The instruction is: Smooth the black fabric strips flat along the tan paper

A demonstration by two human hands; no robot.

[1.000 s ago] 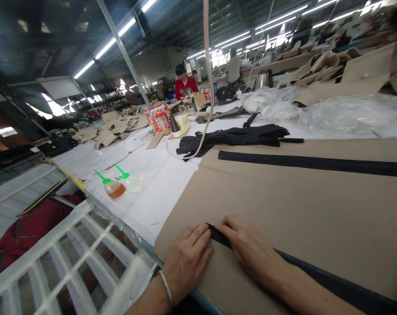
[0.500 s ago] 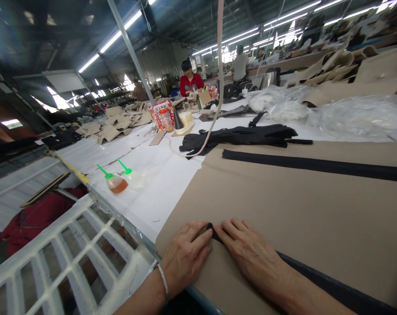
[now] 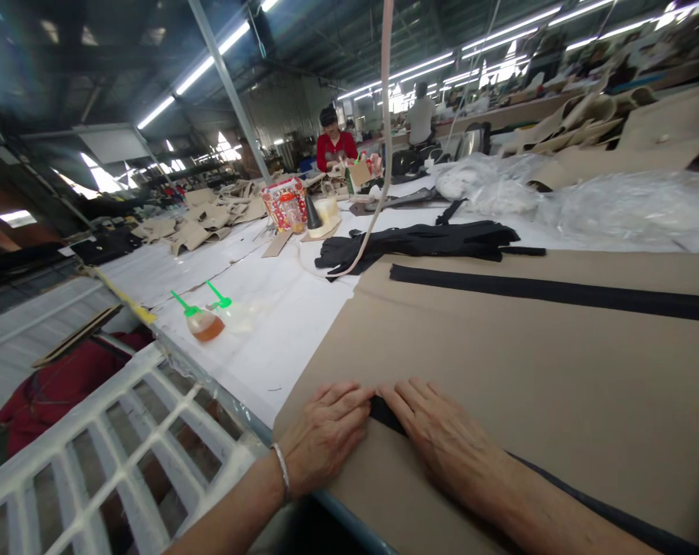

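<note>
A long black fabric strip (image 3: 385, 415) lies along the near side of a large beige sheet (image 3: 534, 370). My left hand (image 3: 329, 428), wearing a bracelet at the wrist, has its fingers closed at the strip's left end. Right beside it, my right hand (image 3: 438, 428) grips the same strip, its fingertips almost meeting the left ones. The palm and forearm on that side cover part of the strip, which shows again toward the lower right. Both thumbs are mostly hidden. Another black strip (image 3: 534, 291) lies flat across the sheet's far side.
Black fabric strips (image 3: 424, 241) are bunched behind the sheet under a hanging hose (image 3: 387, 116). A squeeze bottle (image 3: 206, 325) with amber liquid lies left on the white tabletop (image 3: 268, 339). Clear plastic bags (image 3: 632, 204) sit back right. A white slatted rack (image 3: 123, 470) adjoins the table; a co-worker (image 3: 336, 145) sits beyond.
My left fingers have shifted slightly up and now lie flatter at the strip's end. My right hand has moved slightly right, and more of the strip shows between the hands.
</note>
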